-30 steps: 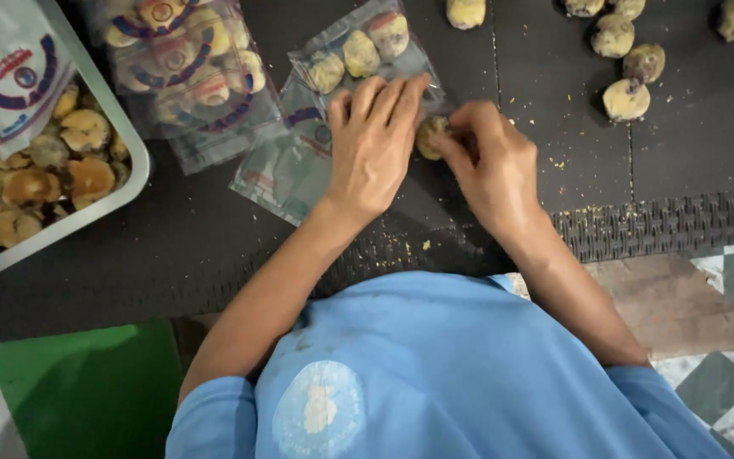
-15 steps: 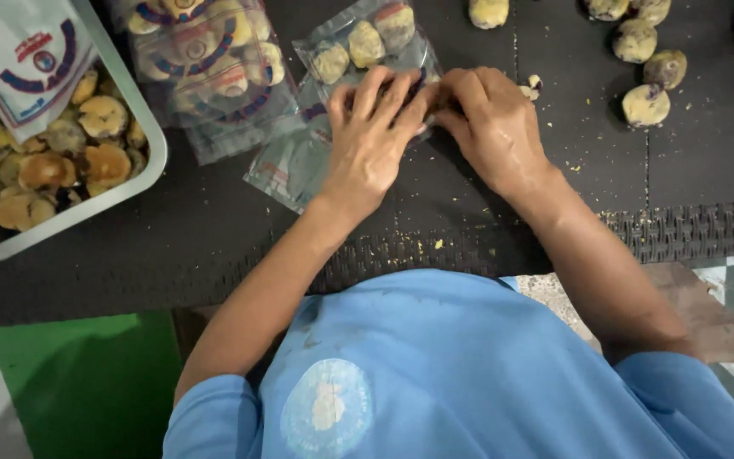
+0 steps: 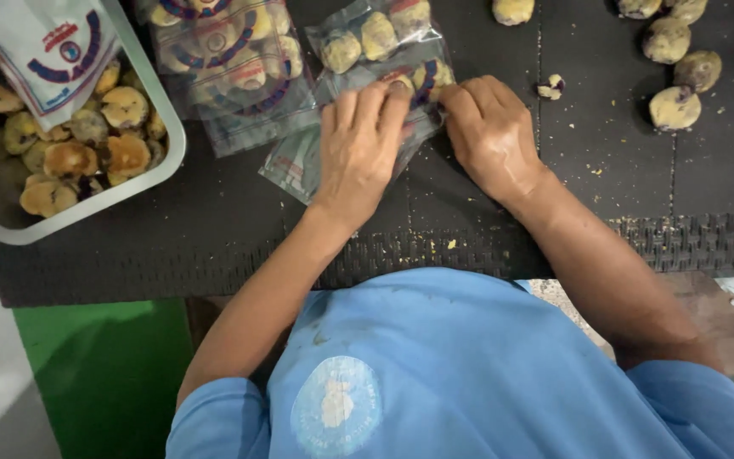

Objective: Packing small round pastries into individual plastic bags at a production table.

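Hands met over a clear plastic packet (image 3: 367, 51) of pale round cakes lying on the dark mat (image 3: 214, 246). Pressed flat on the packet, the left hand (image 3: 358, 149) had its fingers extended; the right hand (image 3: 490, 132) curled beside it, fingertips pinching the packet's edge. Left of the packet lay a fuller printed bag (image 3: 231, 64), and farther left a white tray (image 3: 142, 191) heaped with browned cakes. Right of the packet, loose cakes (image 3: 673, 106) sat well apart on bare mat, whose woven edge ran near the person's blue shirt (image 3: 469, 374).
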